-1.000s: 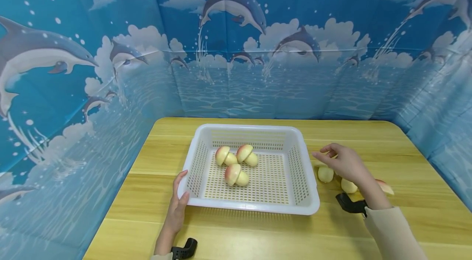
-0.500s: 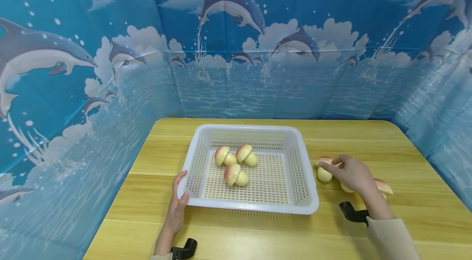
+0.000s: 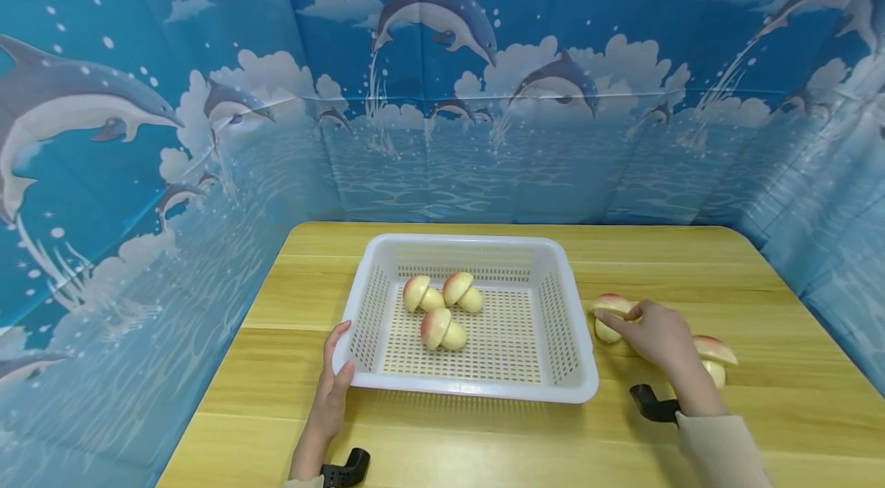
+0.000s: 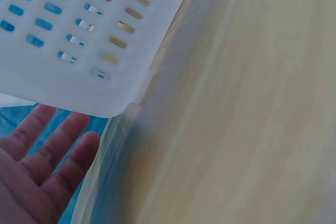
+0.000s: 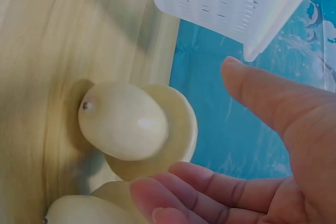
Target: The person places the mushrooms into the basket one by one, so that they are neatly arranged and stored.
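My left hand (image 3: 328,396) is at the near left corner of a white plastic basket (image 3: 459,386), its thumb and fingertips right at the rim. In the left wrist view its fingers (image 4: 71,169) look fairly straight beneath the basket wall. Three toy mushrooms (image 3: 435,328) with pink-tinged caps and cream stems lie inside the basket. To the right of it, my right hand (image 3: 660,334) reaches over a mushroom (image 3: 611,303) on the table. In the right wrist view the thumb and fingers are spread apart, with fingertips right by that mushroom's cap (image 5: 181,124).
Farther right on the wooden table (image 3: 484,442) lies a further mushroom (image 3: 715,350), partly behind the right wrist. Another mushroom (image 5: 89,211) shows low in the right wrist view. A blue dolphin-print curtain (image 3: 442,165) stands behind the table and along its sides.
My right hand has moved slightly right and down beside the mushroom, uncovering more of its cap. The left hand and the basket with its mushrooms have stayed in place.
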### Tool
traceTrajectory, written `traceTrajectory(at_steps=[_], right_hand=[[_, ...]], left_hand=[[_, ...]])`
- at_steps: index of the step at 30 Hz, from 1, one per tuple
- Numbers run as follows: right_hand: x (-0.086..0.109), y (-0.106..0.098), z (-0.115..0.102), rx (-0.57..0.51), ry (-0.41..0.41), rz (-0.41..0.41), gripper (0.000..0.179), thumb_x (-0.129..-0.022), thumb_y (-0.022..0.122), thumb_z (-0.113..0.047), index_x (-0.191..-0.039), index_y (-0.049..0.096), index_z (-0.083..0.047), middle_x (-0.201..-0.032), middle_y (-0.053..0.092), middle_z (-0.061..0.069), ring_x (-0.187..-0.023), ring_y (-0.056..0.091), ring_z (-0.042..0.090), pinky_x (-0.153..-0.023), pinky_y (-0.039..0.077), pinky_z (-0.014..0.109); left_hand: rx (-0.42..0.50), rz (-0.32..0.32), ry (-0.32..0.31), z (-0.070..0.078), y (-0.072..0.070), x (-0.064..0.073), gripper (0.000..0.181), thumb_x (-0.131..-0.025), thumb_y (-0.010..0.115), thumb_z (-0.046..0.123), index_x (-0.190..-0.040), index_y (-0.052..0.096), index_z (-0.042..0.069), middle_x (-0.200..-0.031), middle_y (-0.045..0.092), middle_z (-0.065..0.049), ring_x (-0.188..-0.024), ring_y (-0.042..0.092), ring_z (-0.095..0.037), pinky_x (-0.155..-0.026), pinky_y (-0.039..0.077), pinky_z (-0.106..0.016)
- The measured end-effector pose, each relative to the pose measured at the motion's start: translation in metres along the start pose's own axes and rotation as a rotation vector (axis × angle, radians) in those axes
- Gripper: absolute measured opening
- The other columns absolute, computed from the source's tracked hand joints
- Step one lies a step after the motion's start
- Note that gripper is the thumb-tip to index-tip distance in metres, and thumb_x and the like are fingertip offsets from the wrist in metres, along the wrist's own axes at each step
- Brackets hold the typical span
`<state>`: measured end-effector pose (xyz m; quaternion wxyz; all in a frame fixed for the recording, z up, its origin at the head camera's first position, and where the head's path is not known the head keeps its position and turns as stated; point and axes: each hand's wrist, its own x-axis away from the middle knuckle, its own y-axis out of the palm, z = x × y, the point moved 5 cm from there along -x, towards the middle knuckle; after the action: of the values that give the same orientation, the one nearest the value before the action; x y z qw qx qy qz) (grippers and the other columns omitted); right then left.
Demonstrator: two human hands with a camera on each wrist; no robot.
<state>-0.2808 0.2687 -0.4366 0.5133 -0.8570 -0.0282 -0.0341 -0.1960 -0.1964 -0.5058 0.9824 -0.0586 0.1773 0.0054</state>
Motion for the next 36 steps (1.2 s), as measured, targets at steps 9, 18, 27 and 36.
traceTrajectory(at_steps=[9,18,27,36], right_hand=[[0.000,0.007,-0.001,-0.027,-0.003,0.039,0.068,-0.084,0.050,-0.067,-0.066,0.049,-0.001,-0.055,0.044,0.003,-0.049,0.038,0.015,-0.048,0.035,0.032],[-0.003,0.016,-0.001,-0.025,-0.005,0.089,0.065,-0.084,0.050,-0.067,-0.052,0.029,-0.016,-0.046,0.024,-0.005,-0.042,0.027,0.011,-0.044,0.028,0.029],[-0.006,0.022,-0.001,-0.033,-0.027,0.136,0.062,-0.086,0.060,-0.056,-0.050,0.030,-0.015,-0.045,0.024,-0.004,-0.040,0.026,0.012,-0.042,0.025,0.028],[-0.010,0.032,0.003,-0.015,0.006,0.155,0.064,-0.083,0.055,-0.065,-0.054,0.036,-0.012,-0.048,0.032,0.000,-0.042,0.035,0.016,-0.042,0.028,0.030]], left_hand=[[-0.010,0.006,-0.009,0.000,0.000,0.001,0.055,-0.095,0.033,0.019,-0.148,0.018,0.017,-0.150,0.026,-0.014,-0.128,0.033,-0.034,-0.097,0.032,-0.045],[0.005,0.007,-0.003,0.000,0.001,0.000,0.055,-0.095,0.033,0.019,-0.148,0.018,0.017,-0.150,0.025,-0.015,-0.128,0.033,-0.036,-0.095,0.028,-0.059],[-0.012,0.005,0.015,0.001,0.000,0.000,0.055,-0.095,0.032,0.020,-0.148,0.018,0.016,-0.150,0.024,-0.015,-0.129,0.031,-0.037,-0.095,0.026,-0.062],[-0.011,0.001,0.024,0.001,0.000,0.000,0.054,-0.095,0.031,0.019,-0.148,0.018,0.015,-0.150,0.025,-0.017,-0.127,0.033,-0.038,-0.093,0.029,-0.059]])
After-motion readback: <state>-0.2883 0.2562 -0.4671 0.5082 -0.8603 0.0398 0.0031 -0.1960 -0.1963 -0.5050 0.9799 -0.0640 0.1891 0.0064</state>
